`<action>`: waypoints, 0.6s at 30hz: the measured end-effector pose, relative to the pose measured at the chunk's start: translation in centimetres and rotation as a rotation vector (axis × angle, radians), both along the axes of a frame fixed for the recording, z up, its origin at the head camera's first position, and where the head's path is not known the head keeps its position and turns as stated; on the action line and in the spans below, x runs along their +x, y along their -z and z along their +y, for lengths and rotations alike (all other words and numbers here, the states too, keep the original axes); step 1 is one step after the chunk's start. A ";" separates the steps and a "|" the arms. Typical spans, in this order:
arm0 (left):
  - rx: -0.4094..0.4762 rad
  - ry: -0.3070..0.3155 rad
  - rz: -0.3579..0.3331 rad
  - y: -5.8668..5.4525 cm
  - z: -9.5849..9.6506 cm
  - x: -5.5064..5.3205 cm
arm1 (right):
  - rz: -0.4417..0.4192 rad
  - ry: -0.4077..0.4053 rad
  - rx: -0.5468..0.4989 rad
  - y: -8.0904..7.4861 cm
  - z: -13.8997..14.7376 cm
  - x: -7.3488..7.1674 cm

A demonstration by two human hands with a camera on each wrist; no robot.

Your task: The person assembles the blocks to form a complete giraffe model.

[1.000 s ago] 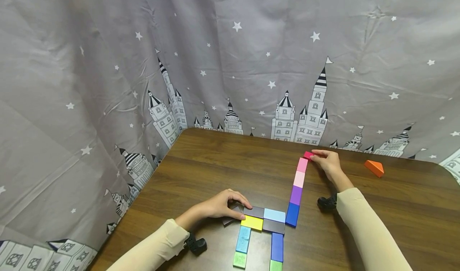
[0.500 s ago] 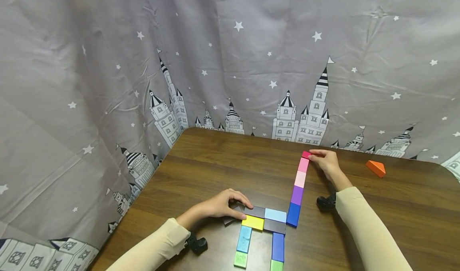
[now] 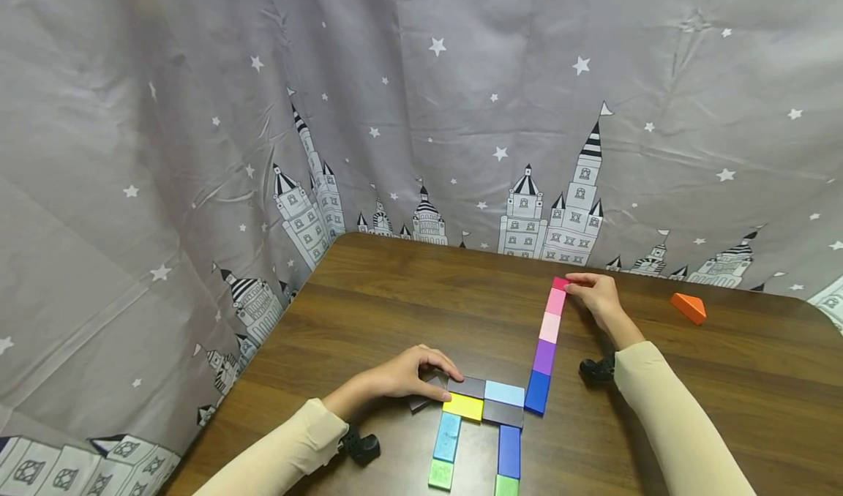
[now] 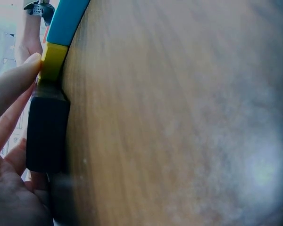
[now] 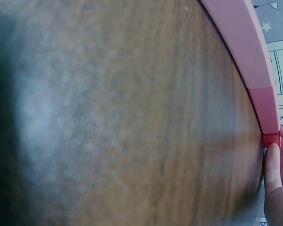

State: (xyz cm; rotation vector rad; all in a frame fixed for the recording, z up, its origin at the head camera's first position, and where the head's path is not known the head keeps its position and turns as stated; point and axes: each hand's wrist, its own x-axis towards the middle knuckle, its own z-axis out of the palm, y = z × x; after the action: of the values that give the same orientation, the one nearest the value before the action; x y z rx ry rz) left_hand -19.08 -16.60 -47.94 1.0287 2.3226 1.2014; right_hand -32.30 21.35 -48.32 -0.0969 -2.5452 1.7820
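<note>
At the far end of a slanting row, my right hand point(image 3: 598, 302) pinches a small red block point(image 3: 560, 283) between thumb and fingers. It meets the pink block point(image 3: 556, 301); light pink point(image 3: 549, 328), purple point(image 3: 544, 357) and blue point(image 3: 537, 392) blocks continue toward me. My left hand point(image 3: 403, 374) rests at a cluster of flat blocks, its thumb touching the yellow block point(image 3: 464, 407) and a fingertip at the dark grey block point(image 3: 467, 387). Partly hidden under that hand lies another dark block point(image 3: 420, 404). The left wrist view shows the thumb against the yellow block point(image 4: 53, 61).
A light blue block point(image 3: 504, 393) and a second dark grey block point(image 3: 503, 413) complete the cluster's right side. Two legs of blocks, teal point(image 3: 447, 437) and blue point(image 3: 509, 452), end in green ones. An orange triangular block point(image 3: 688, 308) lies far right, near the curtain point(image 3: 461, 115).
The red block has shifted slightly left with my right hand, from offset to in line with the pink block. My left hand has stayed in place.
</note>
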 end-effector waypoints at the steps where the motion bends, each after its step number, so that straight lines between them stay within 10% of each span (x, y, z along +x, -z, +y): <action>1: 0.000 0.001 0.002 0.0 0.0 0.0 | 0.003 -0.002 -0.004 0.0 0.0 0.0; 18: 0.006 0.009 -0.001 0.2 -0.1 -0.1 | 0.063 0.005 -0.046 -1.0 1.4 0.4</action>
State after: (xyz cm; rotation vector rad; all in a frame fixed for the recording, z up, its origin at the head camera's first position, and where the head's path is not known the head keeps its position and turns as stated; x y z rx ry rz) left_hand -19.19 -16.67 -48.18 1.0393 2.3131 1.2059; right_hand -31.92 22.77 -47.28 -0.0470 -2.4594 1.8122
